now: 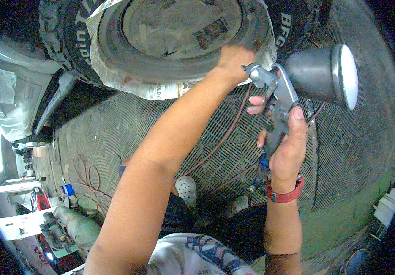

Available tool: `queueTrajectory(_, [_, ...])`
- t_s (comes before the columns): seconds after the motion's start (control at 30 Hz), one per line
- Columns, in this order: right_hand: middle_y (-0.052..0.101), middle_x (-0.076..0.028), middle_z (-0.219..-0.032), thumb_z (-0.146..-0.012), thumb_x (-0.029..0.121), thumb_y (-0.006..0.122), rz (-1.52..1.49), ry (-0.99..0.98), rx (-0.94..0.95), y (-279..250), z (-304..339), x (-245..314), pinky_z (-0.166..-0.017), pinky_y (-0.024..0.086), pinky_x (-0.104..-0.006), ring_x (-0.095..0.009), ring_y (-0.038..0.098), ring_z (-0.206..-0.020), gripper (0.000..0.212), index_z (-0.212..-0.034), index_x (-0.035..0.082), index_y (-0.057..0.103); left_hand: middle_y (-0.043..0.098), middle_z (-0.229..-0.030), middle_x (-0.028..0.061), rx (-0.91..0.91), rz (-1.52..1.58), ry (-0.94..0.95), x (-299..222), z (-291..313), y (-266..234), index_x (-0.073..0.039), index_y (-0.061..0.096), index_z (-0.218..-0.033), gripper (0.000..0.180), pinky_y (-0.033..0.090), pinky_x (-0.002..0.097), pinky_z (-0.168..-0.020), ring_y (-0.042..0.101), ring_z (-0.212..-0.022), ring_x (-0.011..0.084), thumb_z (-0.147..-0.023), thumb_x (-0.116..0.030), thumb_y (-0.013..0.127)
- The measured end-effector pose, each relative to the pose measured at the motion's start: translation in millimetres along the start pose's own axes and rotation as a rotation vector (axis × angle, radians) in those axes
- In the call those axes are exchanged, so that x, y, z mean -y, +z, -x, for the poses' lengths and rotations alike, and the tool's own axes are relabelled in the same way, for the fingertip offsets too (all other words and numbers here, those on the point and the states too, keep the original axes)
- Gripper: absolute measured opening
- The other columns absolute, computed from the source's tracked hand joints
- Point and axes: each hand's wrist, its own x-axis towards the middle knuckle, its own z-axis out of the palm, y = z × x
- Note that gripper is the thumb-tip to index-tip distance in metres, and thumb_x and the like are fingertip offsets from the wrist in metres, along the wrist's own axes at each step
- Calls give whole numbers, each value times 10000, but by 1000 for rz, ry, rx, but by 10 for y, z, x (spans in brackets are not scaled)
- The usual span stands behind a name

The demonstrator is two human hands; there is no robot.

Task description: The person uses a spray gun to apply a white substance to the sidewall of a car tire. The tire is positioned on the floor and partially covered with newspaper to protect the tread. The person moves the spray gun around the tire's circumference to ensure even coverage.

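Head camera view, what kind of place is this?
Probably a vehicle paint or body workshop: the right hand holds a metal spray gun with a silver cup, the left hand touches a paper-masked black-tyred wheel, red hose on the floor.

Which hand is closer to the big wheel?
The left. The left hand reaches up and rests on the wheel, on its lower rim by the paper masking. The right hand stays below and to the right of it, holding a metal spray gun.

The tyre (pixel 69 41) and masked wheel (pixel 179 27) are cut by the top edge of the frame; the left hand (pixel 234 59) has its fingers hidden against the wheel, and the small things at lower left are too blurred to tell
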Motion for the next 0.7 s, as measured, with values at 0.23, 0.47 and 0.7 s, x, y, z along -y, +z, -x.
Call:
queueTrajectory(0.23, [769, -186, -1204, -1156, 526, 333, 8, 5, -43, -22, -17, 12, -558, 527, -281, -205, 740, -986, 665, -1588, 43, 480, 745, -1097, 354, -168, 639, -272, 130, -86, 158, 34, 766, -1129, 525, 586, 564, -922, 732, -1046, 517, -904, -423, 637])
queueTrajectory(0.47, [757, -191, -1224, -1148, 543, 340, 19, 31, -38, -79, -49, -21, -552, 521, -277, -212, 737, -1008, 684, -1617, 57, 446, 708, -1265, 344, -25, 734, -290, -28, -262, 714, 28, 613, -1405, 683, 552, 526, -1031, 692, -1180, 506, -854, -366, 703])
queueTrajectory(0.7, [759, -188, -1221, -1138, 548, 372, 23, 16, -16, -55, -25, -28, -551, 531, -278, -212, 737, -1012, 679, -1565, 40, 513, 728, -1306, 268, 210, 391, -491, 395, 380, 1269, -46, 659, -1378, 581, 572, 574, -1007, 721, -1181, 451, -890, -360, 688])
